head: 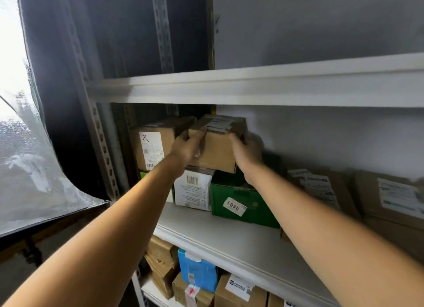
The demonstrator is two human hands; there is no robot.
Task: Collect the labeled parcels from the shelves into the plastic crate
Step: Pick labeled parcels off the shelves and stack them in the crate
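Observation:
A small brown cardboard parcel (218, 146) with a white label on top sits tilted on a green box (241, 201) and a white box (192, 189) on the middle shelf. My left hand (187, 147) grips its left side, fingers curled over the top edge. My right hand (246, 152) grips its right side. Both arms reach up and forward to it. The plastic crate is not in view.
A taller labeled brown box (152, 146) marked with an X stands left of the held parcel. More labeled brown parcels (321, 192) lie to the right. The shelf above (252, 86) is close overhead. The lower shelf holds a blue box (197, 272) and several cartons. A metal upright (103, 146) stands at left.

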